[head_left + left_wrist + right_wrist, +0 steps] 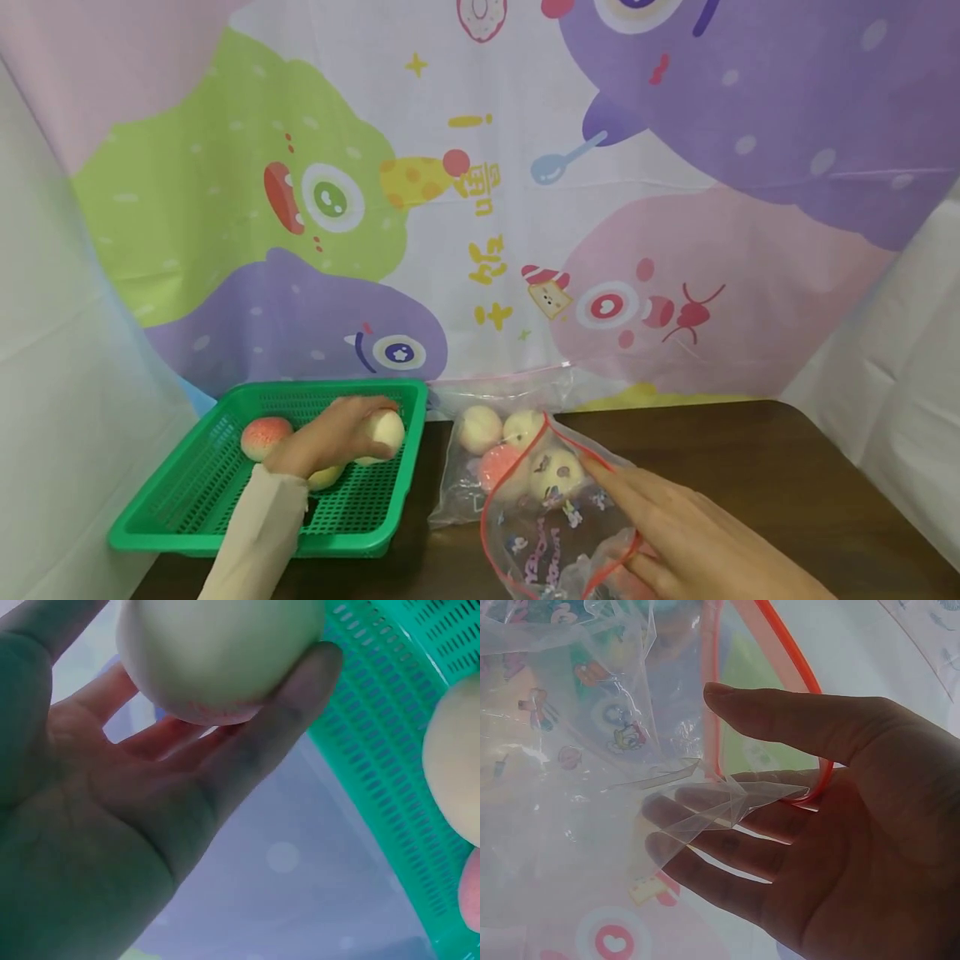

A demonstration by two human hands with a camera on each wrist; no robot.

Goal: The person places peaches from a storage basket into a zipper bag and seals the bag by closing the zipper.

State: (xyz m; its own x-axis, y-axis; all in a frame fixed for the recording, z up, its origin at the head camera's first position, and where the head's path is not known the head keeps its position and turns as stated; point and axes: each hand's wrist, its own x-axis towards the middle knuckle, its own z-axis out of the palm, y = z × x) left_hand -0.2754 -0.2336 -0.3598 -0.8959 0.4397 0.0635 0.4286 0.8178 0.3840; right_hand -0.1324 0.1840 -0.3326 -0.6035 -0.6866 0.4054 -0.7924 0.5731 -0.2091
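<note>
- Where the dark worktop (720, 450) ends, a cloth (510, 250) printed with cartoon monsters hangs, with white drapes (60, 350) at either side.
- To my left sits a green basket (345, 546); a reddish peach (267, 438) and a yellowish fruit (326, 477) lie in it.
- Over its right part, the left hand (330, 433) has its fingers curled round a pale peach (386, 435).
- Beside the basket, a clear bag (461, 492) shows pale and pink-red fruit (480, 429).
- Nearer me, the right hand (675, 521) spreads relaxed fingers at the gaping mouth of a red-rimmed bag (543, 542).
</note>
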